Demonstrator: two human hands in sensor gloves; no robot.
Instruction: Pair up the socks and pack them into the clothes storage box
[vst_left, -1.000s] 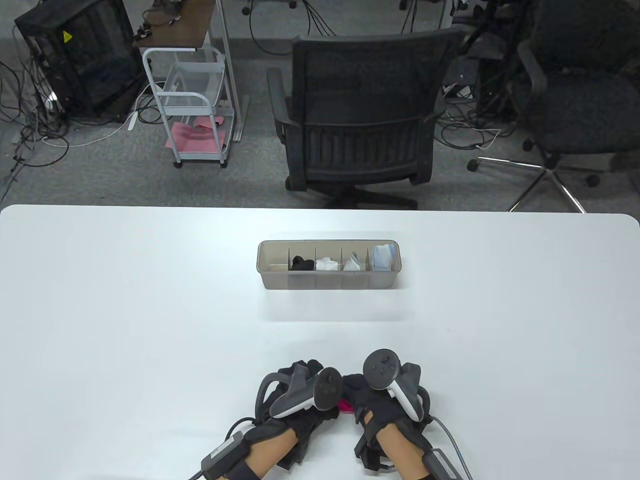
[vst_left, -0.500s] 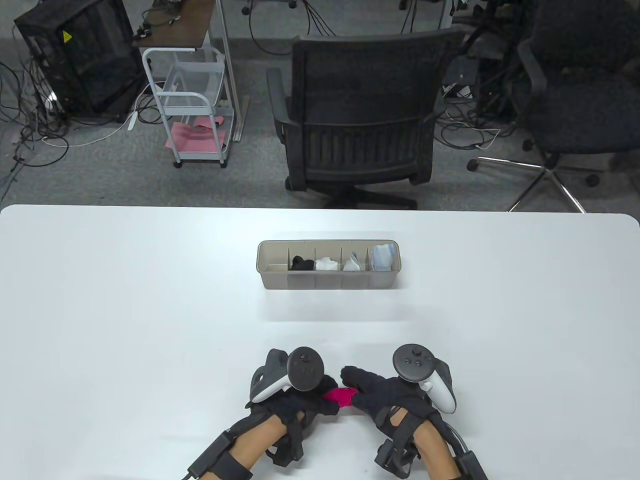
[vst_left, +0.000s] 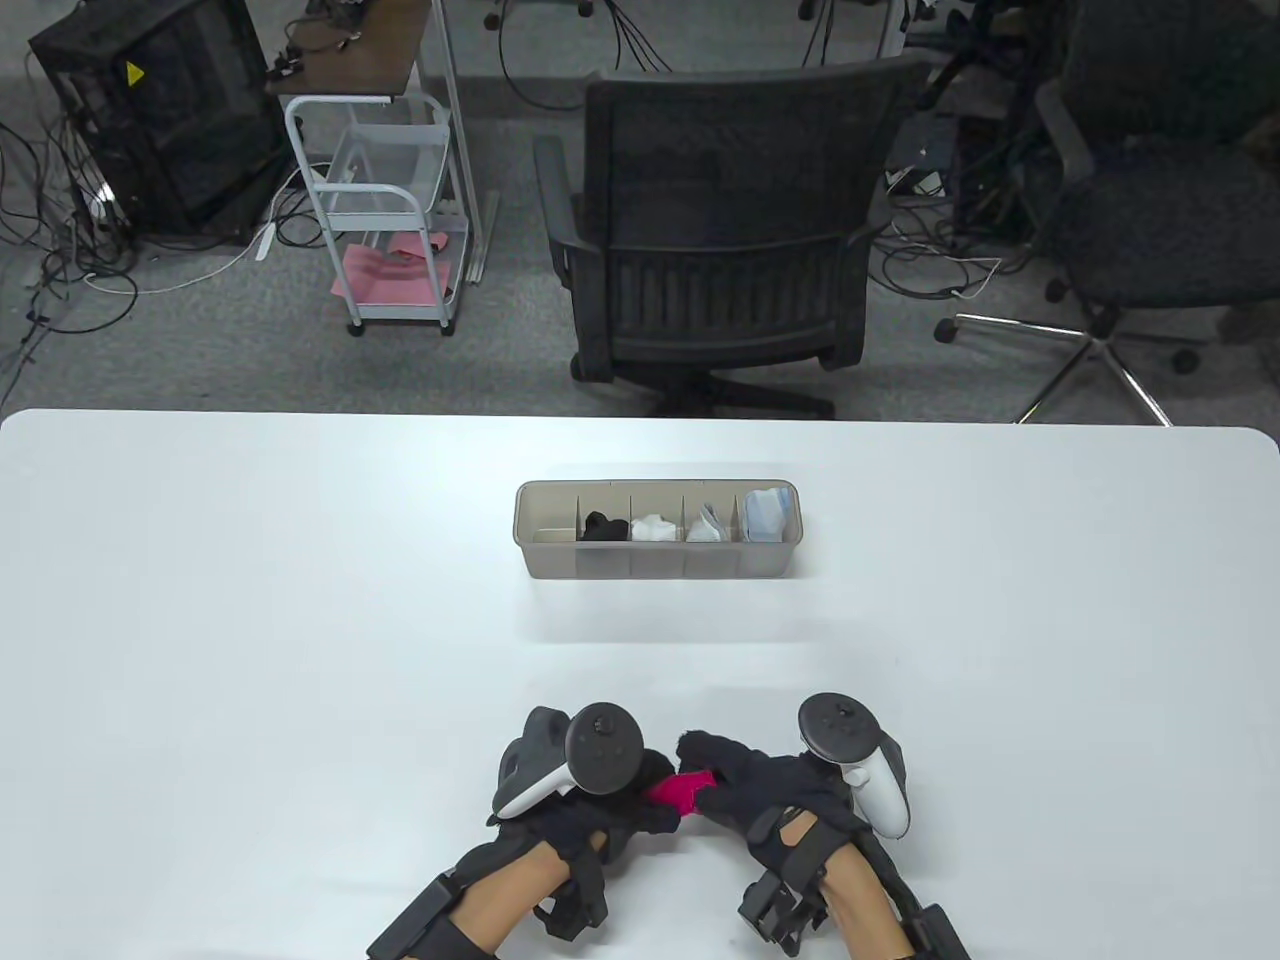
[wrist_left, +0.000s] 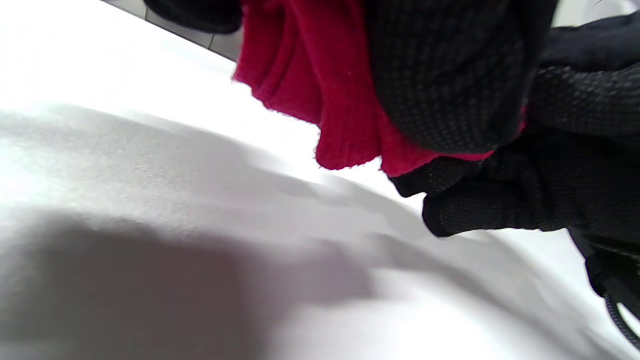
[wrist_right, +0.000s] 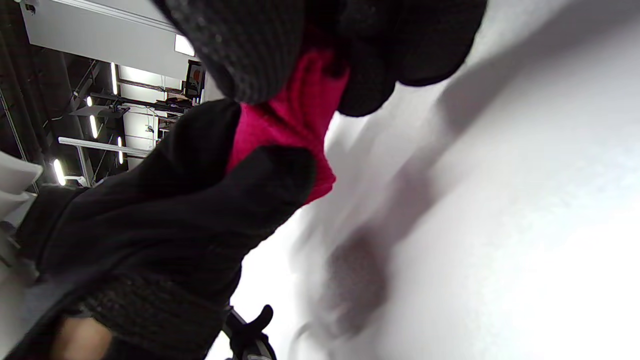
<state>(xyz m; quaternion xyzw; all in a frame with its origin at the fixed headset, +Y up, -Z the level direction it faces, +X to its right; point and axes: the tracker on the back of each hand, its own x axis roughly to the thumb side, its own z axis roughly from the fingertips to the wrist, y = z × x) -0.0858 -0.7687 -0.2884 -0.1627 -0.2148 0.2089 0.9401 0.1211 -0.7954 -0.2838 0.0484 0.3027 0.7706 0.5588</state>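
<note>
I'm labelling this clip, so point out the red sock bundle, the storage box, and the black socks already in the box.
red sock bundle (vst_left: 682, 792), table view, on its visible middle.
storage box (vst_left: 655, 565), table view, on its front wall.
black socks (vst_left: 601, 527), table view, on their middle.

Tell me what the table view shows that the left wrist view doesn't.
Only the table view shows the storage box with four compartments filled and its leftmost one empty, plus both trackers. Only the left wrist view shows the red sock bundle's ribbed knit hanging above the table. Both show the left hand and right hand gripping the bundle.
</note>
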